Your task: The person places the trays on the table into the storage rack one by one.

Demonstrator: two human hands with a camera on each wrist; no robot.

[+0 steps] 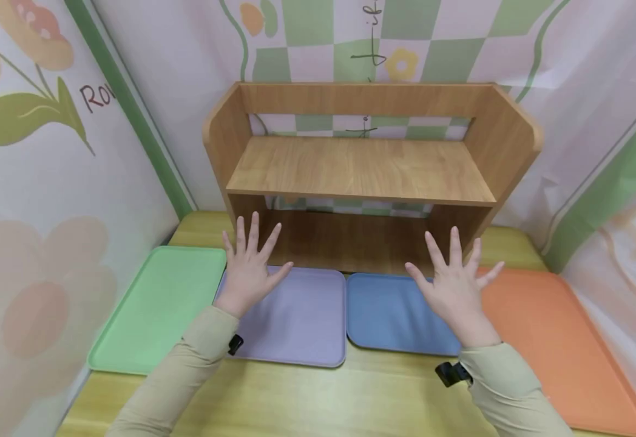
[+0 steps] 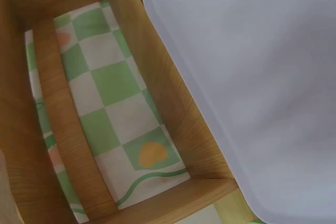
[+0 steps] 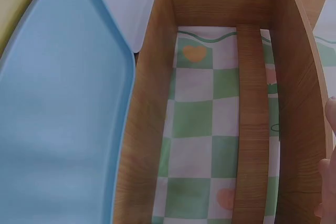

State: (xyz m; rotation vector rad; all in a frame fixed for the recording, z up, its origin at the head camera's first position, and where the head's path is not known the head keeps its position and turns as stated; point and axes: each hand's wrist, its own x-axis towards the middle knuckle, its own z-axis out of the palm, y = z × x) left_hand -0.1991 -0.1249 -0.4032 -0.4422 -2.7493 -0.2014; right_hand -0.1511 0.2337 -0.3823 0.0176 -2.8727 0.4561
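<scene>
My left hand (image 1: 249,271) is held out with its fingers spread, over the purple tray (image 1: 307,321) in the head view. My right hand (image 1: 456,291) spreads its fingers the same way, overlapping the blue tray (image 1: 394,315) and the edge of the orange tray (image 1: 558,340). Neither hand holds anything. Beyond the fingertips stands a two-level wooden shelf (image 1: 361,170) with bare boards. The left wrist view shows the purple tray (image 2: 262,77) beside the shelf's lower level (image 2: 157,93); the right wrist view shows the blue tray (image 3: 63,103), with a few fingertips at the right edge.
A green tray (image 1: 159,309) lies at the left end of the wooden table (image 1: 274,400). Printed fabric walls (image 1: 39,182) close in the left, back and right sides. Black straps (image 1: 451,374) sit at the wrists, by the sleeve cuffs.
</scene>
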